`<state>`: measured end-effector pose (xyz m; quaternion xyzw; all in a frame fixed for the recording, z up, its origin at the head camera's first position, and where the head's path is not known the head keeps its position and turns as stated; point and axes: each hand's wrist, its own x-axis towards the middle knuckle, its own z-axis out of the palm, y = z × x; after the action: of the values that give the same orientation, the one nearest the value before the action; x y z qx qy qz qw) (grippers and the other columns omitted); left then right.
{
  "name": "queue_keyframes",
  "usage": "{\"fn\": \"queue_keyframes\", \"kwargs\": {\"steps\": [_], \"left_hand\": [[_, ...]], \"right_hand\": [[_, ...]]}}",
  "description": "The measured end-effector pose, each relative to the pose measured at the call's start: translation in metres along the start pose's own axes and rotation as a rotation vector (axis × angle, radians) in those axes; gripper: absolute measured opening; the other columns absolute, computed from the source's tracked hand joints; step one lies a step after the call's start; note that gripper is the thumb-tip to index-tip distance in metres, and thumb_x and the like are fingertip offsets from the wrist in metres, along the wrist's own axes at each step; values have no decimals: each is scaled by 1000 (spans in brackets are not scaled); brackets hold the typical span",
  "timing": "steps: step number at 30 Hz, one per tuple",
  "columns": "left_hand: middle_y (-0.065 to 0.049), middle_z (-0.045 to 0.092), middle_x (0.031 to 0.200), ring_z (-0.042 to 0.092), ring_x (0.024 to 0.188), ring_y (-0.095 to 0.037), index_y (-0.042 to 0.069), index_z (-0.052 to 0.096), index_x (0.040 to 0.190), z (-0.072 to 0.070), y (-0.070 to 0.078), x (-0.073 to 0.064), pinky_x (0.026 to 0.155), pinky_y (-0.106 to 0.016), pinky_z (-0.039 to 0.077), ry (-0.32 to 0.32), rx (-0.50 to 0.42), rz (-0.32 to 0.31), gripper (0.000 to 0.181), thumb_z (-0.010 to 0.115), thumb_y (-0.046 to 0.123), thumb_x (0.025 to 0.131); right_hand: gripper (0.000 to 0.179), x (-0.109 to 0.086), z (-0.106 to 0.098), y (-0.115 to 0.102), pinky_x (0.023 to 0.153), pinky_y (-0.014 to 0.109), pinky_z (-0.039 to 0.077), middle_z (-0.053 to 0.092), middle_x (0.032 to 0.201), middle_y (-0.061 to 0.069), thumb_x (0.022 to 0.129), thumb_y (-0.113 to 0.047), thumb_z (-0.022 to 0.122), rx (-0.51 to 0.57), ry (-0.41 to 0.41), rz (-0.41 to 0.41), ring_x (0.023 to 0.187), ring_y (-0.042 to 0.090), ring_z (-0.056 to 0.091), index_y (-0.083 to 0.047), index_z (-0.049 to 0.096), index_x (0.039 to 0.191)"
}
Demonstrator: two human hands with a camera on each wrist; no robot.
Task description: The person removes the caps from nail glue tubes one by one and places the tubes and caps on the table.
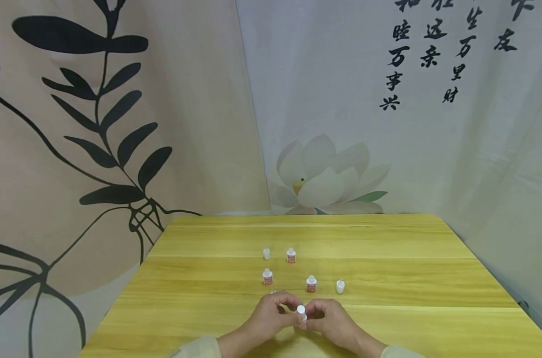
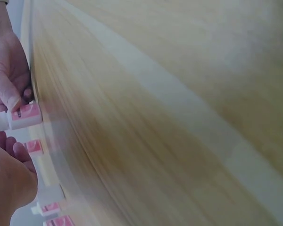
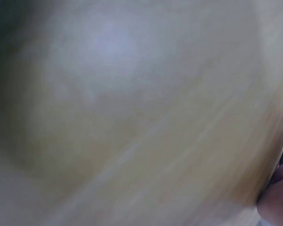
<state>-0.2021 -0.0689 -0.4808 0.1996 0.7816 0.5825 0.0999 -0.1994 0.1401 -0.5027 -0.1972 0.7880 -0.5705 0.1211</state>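
A small white bottle with a pink label point(image 2: 26, 116) and a white cap point(image 1: 301, 309) is held upright between both hands at the table's near side. My left hand point(image 1: 273, 314) pinches it from the left, its thumb and index finger close to the cap. From the other side my right hand point(image 1: 335, 320) grips it, and the left wrist view shows that thumb pressing on the label. The fingers cover much of the bottle. In the right wrist view only part of a hand point(image 3: 278, 200) shows at the lower right edge.
Similar red-labelled bottles stand beyond the hands: one at the back point(image 1: 291, 255), one at left point(image 1: 268, 277), one at right point(image 1: 312, 284). Small white containers stand at the back left point(image 1: 266, 253) and right point(image 1: 340, 286). Another white item behind my left hand is mostly hidden. Printed curtains point(image 1: 208, 124) border the wooden table point(image 1: 409, 258).
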Motion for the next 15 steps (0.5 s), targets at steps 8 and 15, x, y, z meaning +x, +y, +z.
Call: {"fn": "queue_keyframes", "kwargs": {"steps": [8,15], "left_hand": [[3,65,95,60,83,-15,16,72,96,2,-2,1,71,-26,50,14,5,-31,16,81,19,83],[4,66,99,57,95,-17,7,70,109,0,-2,1,77,-25,50,-7,6,3,29,79,21,86]], "right_hand": [[17,1,1,1,77,24,51,70,93,-2,84,-22,79,-7,10,0,89,16,63,-13,73,97],[17,0,1,0,78,24,51,70,94,0,85,-21,79,11,2,1,90,17,63,-11,72,97]]}}
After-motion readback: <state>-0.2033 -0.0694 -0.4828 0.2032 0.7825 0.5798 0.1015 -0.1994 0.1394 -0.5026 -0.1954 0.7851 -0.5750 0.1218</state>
